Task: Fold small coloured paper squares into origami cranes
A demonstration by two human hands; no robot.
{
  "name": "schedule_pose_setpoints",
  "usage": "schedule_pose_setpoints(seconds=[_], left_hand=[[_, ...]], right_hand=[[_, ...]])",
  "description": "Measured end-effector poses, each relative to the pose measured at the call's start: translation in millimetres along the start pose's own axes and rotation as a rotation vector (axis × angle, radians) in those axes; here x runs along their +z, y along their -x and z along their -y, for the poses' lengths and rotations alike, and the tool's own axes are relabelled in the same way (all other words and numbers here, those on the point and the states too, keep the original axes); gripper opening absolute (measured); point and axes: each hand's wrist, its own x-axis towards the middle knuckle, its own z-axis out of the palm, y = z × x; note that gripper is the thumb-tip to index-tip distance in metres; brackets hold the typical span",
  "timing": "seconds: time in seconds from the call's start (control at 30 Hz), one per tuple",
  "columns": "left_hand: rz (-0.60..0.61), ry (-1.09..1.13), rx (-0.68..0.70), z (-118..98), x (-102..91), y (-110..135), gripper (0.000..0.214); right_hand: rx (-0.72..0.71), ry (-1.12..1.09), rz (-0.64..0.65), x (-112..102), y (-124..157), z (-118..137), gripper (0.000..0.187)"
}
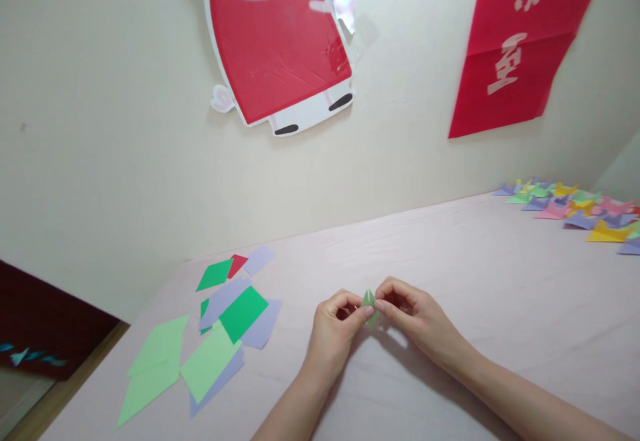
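Note:
A small folded piece of green paper [369,301] is pinched between both hands above the pale pink table [490,294]. My left hand [334,331] grips its left side with thumb and fingers closed. On the other side, my right hand [413,314] holds it with fingertips pressed together. Most of the paper is hidden by the fingers; only a pointed tip shows. The hands are close to the table's middle, slightly above its surface.
Loose flat sheets of coloured paper [215,334], green, lilac and red, lie spread on the table's left part. Several finished folded paper shapes [575,211] in mixed colours are grouped at the far right by the wall. A cartoon cutout [280,47] and red banner [520,47] hang on the wall.

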Motion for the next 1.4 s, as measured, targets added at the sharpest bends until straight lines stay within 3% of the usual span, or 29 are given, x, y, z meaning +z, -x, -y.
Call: schedule_pose_setpoints(seconds=[0.37,0.97,1.4], left_hand=[[0.011,-0.064,0.044,-3.5,-1.4,-0.5,0.02],[-0.022,0.061,0.023,-1.6,-0.3,-1.1,0.025],[-0.036,-0.021,0.064,-1.8,1.6,1.6,0.026]], right_hand=[[0.041,-0.005,0.018,0.3,0.6,-2.9,0.025],[0.03,-0.175,0.054,2.3,0.6,-0.4,0.03],[-0.002,-0.056,0.011,2.4,-1.6,-3.6,0.027]])
